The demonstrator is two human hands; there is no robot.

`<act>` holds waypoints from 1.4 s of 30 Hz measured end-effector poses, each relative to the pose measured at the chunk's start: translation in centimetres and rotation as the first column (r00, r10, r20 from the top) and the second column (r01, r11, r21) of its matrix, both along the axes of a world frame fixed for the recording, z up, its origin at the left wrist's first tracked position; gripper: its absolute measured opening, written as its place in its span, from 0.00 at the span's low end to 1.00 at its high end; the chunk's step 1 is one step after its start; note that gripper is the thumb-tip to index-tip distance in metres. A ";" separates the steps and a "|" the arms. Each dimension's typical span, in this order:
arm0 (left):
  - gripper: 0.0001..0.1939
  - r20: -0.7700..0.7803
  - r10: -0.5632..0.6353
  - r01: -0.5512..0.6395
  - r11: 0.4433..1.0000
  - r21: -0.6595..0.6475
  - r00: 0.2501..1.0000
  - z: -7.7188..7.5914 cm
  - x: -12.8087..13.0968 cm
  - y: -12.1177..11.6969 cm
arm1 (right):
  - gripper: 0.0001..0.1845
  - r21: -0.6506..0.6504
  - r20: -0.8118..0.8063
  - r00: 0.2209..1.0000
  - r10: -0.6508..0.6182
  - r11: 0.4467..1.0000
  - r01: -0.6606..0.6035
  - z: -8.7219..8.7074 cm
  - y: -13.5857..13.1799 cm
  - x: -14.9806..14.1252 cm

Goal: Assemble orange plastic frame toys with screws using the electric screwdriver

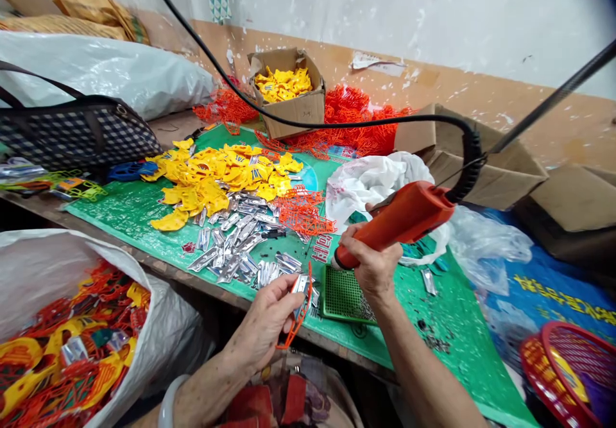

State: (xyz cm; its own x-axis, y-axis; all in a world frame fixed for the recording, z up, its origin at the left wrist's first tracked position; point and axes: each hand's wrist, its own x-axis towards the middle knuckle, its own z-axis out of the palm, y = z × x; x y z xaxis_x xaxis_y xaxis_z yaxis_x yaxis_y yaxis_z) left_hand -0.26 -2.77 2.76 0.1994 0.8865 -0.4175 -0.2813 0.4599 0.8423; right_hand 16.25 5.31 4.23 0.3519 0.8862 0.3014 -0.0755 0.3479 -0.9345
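My left hand (269, 319) pinches an orange plastic frame (302, 319) together with a shiny silver metal plate (299, 283), near the table's front edge. In my right hand (376, 267) is a red-orange electric screwdriver (402, 219), its fingers wrapped around the front of the body. The black nose of the tool points down and left, over a green perforated tray (332, 316) with many small screws at its right side. I cannot see the bit tip clearly. Loose silver plates (240, 239) lie in a heap behind my left hand, with orange frames (303, 213) beyond.
Yellow plastic parts (212, 171) are piled at the back left of the green table cover (462, 351). A cardboard box (298, 117) of yellow parts stands behind. A black cable (337, 122) hangs across the view. A white sack (163, 312) of parts is at left, a red basket (548, 351) at right.
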 end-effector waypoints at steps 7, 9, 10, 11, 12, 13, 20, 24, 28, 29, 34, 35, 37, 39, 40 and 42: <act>0.10 -0.070 0.000 0.003 0.999 0.046 0.998 -0.4 -0.3 0.1 | 0.05 0.006 -0.004 1.000 -0.007 1.000 0.007 0.1 0.1 0.0; 0.10 -0.097 0.004 0.001 0.998 0.056 0.995 -0.4 -0.3 0.2 | 0.06 0.007 -0.005 1.000 -0.010 1.000 0.010 0.1 0.0 0.0; 0.11 -0.107 0.007 0.000 0.998 0.061 0.994 -0.4 -0.3 0.2 | 0.06 0.006 -0.005 1.000 -0.013 1.000 0.013 0.1 0.0 0.0; 0.11 -0.114 0.006 0.002 0.998 0.066 0.993 -0.3 -0.3 0.2 | 0.06 0.003 -0.003 1.000 -0.015 1.000 0.015 0.1 -0.1 0.0; 0.11 -0.120 0.001 0.008 0.998 0.069 0.993 -0.3 -0.3 0.3 | 0.06 0.000 0.000 1.000 -0.016 1.000 0.016 0.1 -0.1 0.0; 0.11 -0.125 -0.007 0.016 0.997 0.071 0.992 -0.2 -0.3 0.3 | 0.06 -0.004 0.005 1.000 -0.016 1.000 0.016 0.1 -0.1 -0.1; 0.12 -0.127 -0.103 0.105 0.994 0.015 0.987 0.3 -0.6 0.9 | 0.05 -0.013 0.028 1.000 -0.012 1.000 0.012 0.1 0.1 -0.1; 0.12 -0.229 -0.197 0.212 0.976 0.045 0.953 0.5 -1.5 1.8 | 0.06 -0.020 0.036 0.999 0.002 1.000 -0.002 0.0 0.1 -0.1; 0.14 -0.407 -0.228 0.304 0.943 0.133 0.885 0.9 -1.7 2.8 | 0.06 -0.008 0.026 0.999 0.018 1.000 -0.018 0.1 0.3 -0.1; 0.12 -0.422 -0.239 0.321 0.938 0.133 0.874 1.0 -1.6 3.0 | 0.05 0.000 0.017 1.000 0.014 1.000 -0.014 0.3 0.3 0.0; 0.12 -0.331 -0.312 0.375 0.915 0.146 0.891 1.7 -0.5 3.5 | 0.06 0.058 -0.055 0.998 0.010 0.998 -0.007 2.5 -0.1 0.9; 0.11 -0.340 -0.306 0.375 0.914 0.157 0.889 1.6 -0.3 3.5 | 0.06 0.072 -0.081 0.996 0.028 0.997 -0.022 3.3 -0.4 1.1; 0.09 -0.384 -0.282 0.367 0.914 0.171 0.880 1.2 0.0 3.5 | 0.09 0.109 -0.132 0.988 0.084 0.992 -0.070 4.8 -1.4 1.2; 0.09 -0.407 -0.274 0.368 0.913 0.175 0.872 0.7 0.2 3.5 | 0.17 0.143 -0.160 0.973 0.165 0.979 -0.143 6.1 -2.5 1.1; 0.09 -0.403 -0.281 0.376 0.910 0.176 0.871 0.5 0.2 3.6 | 0.21 0.157 -0.169 0.963 0.210 0.970 -0.184 6.5 -3.1 1.0; 0.09 -0.402 -0.295 0.392 0.901 0.185 0.867 0.3 0.1 3.6 | 0.25 0.169 -0.189 0.935 0.299 0.948 -0.269 7.0 -4.2 0.5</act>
